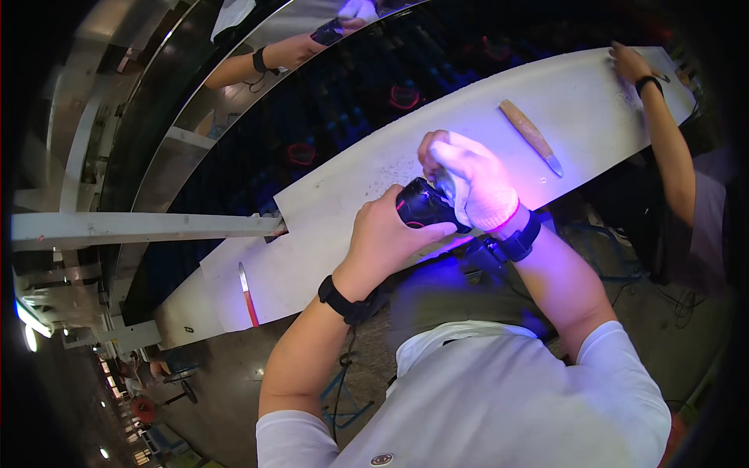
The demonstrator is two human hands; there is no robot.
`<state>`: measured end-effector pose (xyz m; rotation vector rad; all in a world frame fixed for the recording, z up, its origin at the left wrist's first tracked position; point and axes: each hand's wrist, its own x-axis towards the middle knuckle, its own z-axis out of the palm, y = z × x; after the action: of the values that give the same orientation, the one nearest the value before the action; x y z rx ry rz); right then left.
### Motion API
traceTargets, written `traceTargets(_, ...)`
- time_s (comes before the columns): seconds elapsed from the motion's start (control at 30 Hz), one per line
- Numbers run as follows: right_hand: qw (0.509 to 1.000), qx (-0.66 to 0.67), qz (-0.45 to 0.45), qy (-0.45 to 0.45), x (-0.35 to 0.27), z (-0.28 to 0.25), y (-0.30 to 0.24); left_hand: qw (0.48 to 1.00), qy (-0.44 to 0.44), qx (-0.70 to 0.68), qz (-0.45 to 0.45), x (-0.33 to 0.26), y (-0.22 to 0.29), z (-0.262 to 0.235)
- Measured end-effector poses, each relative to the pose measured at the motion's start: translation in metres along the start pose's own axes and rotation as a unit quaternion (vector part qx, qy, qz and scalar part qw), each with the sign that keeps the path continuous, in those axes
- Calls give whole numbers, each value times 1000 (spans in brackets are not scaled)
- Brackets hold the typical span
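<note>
My bare left hand (382, 238) is wrapped round a glossy black piece (421, 204), rounded and about palm-sized, above the near edge of the white board. My right hand (472, 179), in a white glove with some fingertips bare, is curled against the upper right side of that piece. Something greyish shows under its fingers, too unclear to name. Beyond my right hand, a knife with a wooden handle (527, 129) lies on the board. Left of my left forearm lies a knife with a red handle (250, 304).
The long white board (328, 195) fronts a dark conveyor-like bed (351, 117). A pale beam (148, 226) meets the board at left. Another person's hand (630, 66) rests at the board's far right end. A shiny metal panel (250, 101) mirrors hands at upper left.
</note>
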<state>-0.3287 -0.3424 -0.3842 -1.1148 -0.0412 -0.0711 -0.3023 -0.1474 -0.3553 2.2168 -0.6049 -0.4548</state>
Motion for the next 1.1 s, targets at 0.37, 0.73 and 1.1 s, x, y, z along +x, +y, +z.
traceTargets(0.37, 923, -330, -172, -97, 13, -21, -12, 985, -99, 140, 6, 38, 42, -9)
traceTargets(0.73, 933, -276, -193, -129, -43, -32, -6, 938, -125, 264, 188, 17, 47, -11)
traceTargets(1.1, 797, -561, -222, -32, -107, 5, 43, 903, 44, -384, -185, -73, -7, 8)
